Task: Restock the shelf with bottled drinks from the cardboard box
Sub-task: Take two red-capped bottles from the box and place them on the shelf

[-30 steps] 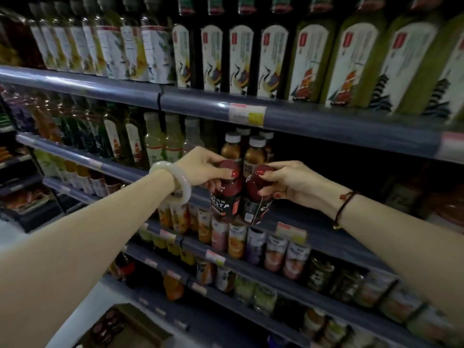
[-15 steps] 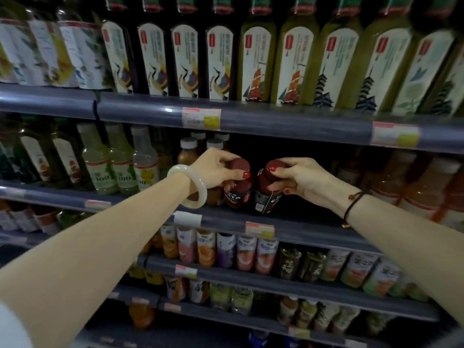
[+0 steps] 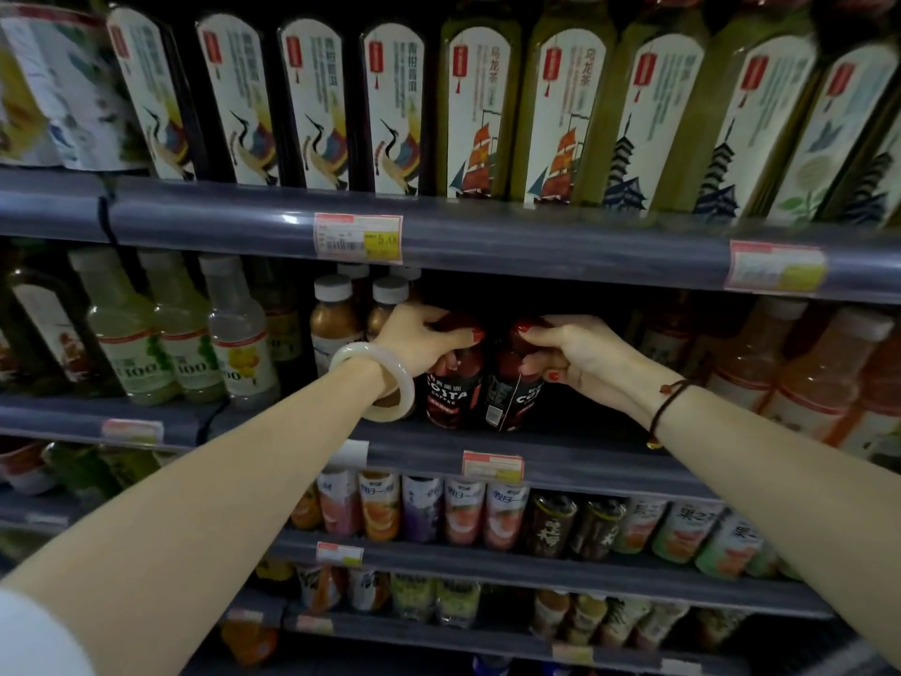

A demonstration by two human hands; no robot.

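We work from one view, worn on the head. It faces the shelving squarely, with frame centre on the middle shelf [image 3: 585, 456]. The camera stands within arm's reach: both forearms enter from the lower corners, and the left hand [image 3: 414, 339] and right hand [image 3: 580, 353] meet mid-frame on the left bottle [image 3: 453, 387] and right bottle [image 3: 512, 397]. The wide lens bows shelf edges. The top row is cropped at the frame's upper edge.
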